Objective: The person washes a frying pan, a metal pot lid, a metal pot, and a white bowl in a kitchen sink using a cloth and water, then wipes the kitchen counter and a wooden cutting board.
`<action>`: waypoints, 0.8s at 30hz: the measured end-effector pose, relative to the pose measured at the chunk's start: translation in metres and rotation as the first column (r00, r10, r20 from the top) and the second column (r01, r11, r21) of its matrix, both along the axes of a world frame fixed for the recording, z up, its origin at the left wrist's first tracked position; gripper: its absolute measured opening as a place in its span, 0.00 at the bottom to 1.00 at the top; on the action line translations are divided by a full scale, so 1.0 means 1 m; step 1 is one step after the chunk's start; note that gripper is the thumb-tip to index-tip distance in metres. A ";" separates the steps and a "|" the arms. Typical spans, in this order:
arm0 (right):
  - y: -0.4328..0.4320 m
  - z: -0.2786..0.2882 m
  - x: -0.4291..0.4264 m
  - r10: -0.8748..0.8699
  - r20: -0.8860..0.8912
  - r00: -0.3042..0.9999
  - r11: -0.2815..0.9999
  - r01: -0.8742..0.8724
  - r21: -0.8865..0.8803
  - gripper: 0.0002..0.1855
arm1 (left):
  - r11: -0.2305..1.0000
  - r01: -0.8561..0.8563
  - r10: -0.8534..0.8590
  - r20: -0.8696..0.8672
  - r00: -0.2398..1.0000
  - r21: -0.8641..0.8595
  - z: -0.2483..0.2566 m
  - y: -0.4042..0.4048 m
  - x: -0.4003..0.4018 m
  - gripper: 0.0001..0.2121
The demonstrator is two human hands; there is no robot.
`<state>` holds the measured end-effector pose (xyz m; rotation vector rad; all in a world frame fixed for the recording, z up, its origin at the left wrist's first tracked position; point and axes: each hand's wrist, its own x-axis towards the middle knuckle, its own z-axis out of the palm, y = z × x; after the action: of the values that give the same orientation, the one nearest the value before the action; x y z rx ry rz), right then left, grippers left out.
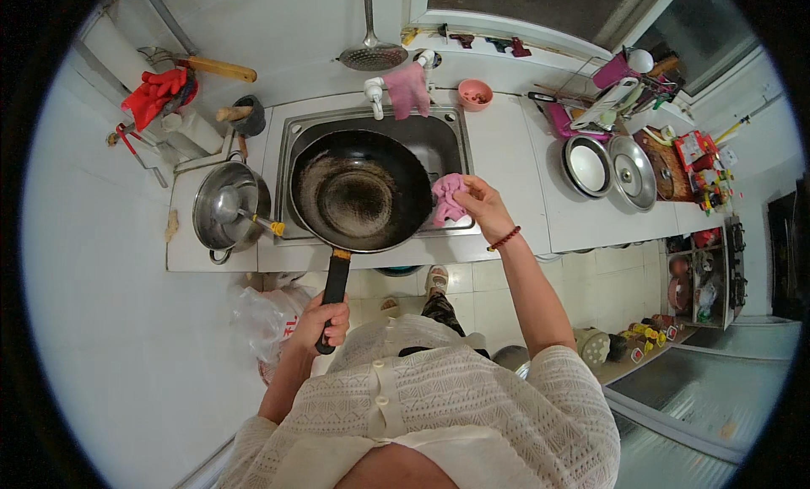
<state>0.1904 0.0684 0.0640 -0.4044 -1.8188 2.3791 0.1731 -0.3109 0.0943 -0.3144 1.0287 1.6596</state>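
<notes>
My left hand (327,323) is closed around the black handle of a dark wok (361,190), whose bowl lies over the stainless steel sink (469,148). The wok's inside looks worn, with brownish patches. Just right of its rim, my right hand (484,204) grips a crumpled pink cloth (450,199) between thumb and fingers, above the sink's right edge. Whether the cloth touches the wok I cannot tell. Another pink cloth (407,90) hangs over the white tap (374,96) behind the sink.
Left of the sink stands a steel pot (232,205) with a ladle (228,204) in it. A mortar (249,115) is behind it. A small pink bowl (475,95) sits at the sink's back right corner. Steel bowls (587,166) and a lid (631,172) are farther right.
</notes>
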 end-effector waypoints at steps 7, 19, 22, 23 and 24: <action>0.007 0.002 0.006 -0.256 -0.036 0.966 0.406 0.141 0.903 0.13 | 0.958 0.288 -0.287 -0.045 0.957 0.017 0.030 0.015 0.014 0.07; 0.019 0.051 0.089 0.199 -0.210 0.957 0.494 0.087 0.865 0.19 | 0.729 0.684 -0.664 -0.205 0.719 0.039 0.061 0.141 0.052 0.08; 0.134 0.064 0.112 0.259 -0.227 0.939 0.015 0.231 0.973 0.11 | 0.637 0.769 -0.734 -0.267 0.624 0.046 0.070 0.197 0.079 0.08; 0.174 0.081 0.132 0.121 -0.246 0.962 -0.149 0.263 0.953 0.10 | 0.619 0.784 -0.747 -0.276 0.604 0.041 0.075 0.212 0.088 0.08; 0.206 0.099 0.161 -0.077 -0.232 0.970 -0.231 0.209 0.950 0.09 | 0.599 0.800 -0.761 -0.287 0.582 0.036 0.082 0.226 0.098 0.08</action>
<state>0.3516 0.2742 0.1631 -0.1960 -2.6134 0.0508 0.2708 -0.0847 0.1763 0.4440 0.9903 0.9384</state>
